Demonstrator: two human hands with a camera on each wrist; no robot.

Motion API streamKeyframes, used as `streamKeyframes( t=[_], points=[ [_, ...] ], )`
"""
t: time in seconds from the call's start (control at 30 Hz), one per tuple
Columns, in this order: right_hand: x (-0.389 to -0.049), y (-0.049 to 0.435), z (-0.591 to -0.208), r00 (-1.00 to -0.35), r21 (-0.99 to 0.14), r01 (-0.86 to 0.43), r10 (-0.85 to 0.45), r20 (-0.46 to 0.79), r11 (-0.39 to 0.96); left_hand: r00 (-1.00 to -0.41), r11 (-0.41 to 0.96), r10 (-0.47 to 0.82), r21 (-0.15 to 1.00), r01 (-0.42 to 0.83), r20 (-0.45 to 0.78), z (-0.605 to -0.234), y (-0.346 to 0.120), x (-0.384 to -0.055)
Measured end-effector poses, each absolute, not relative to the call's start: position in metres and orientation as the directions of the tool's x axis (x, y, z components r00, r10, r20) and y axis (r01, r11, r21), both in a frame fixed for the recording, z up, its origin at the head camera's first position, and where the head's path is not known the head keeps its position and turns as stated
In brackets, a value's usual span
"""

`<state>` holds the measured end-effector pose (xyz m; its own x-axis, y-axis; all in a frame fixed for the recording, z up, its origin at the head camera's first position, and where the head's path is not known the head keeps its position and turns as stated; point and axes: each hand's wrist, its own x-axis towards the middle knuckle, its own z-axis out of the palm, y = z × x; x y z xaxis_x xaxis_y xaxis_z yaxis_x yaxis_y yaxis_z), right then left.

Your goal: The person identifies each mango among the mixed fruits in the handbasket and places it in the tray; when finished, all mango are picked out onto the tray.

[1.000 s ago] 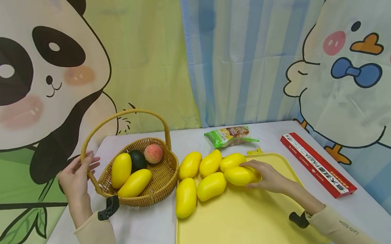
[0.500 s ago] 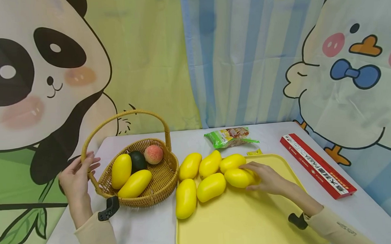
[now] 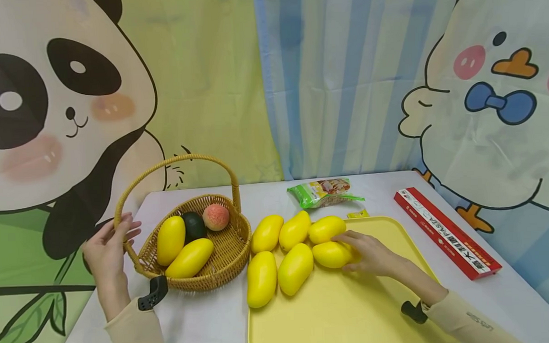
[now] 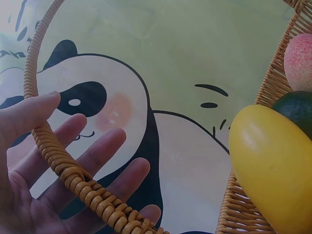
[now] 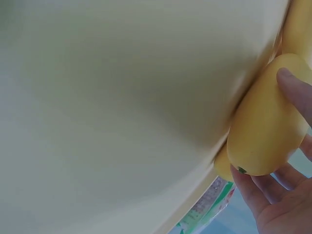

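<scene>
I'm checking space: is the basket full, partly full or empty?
Partly full: two yellow mangoes, a dark green fruit and a peach lie inside the basket, with bare wicker beside them.

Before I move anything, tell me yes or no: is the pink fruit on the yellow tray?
No, the pink fruit sits inside the wicker basket, beside the dark green fruit.

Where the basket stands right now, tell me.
In the head view, the basket stands on the left side of the white table, just left of the yellow tray, with the left hand at its handle.
</scene>
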<state>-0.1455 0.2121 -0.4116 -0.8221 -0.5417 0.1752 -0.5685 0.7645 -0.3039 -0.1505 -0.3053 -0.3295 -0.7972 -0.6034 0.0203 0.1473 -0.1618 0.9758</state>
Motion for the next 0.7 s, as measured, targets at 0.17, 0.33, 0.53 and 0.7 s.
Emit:
streamKeyframes(
  t=[0.17,0.33,0.53,0.7],
  points=[
    [-0.146,0.212,-0.412,-0.814,-0.287,-0.581,-0.551,0.184,0.762,-0.798,-0.163,-0.603,0.976,0.143,0.017,-0.329,-0.305,-0.150],
    [-0.147,0.211,-0.409,-0.801,-0.289,-0.598,-0.561,0.209,0.747,-0.797,-0.156,-0.604,0.978,0.136,0.014,-0.329,-0.305,-0.149],
    [-0.145,0.207,-0.402,-0.806,-0.326,-0.591,-0.559,0.196,0.738,-0.797,-0.158,-0.603,0.977,0.143,0.019,-0.330,-0.305,-0.150],
    [-0.148,0.202,-0.397,-0.792,-0.312,-0.610,-0.570,0.218,0.728,-0.798,-0.163,-0.602,0.975,0.148,0.020,-0.329,-0.305,-0.150]
  ],
)
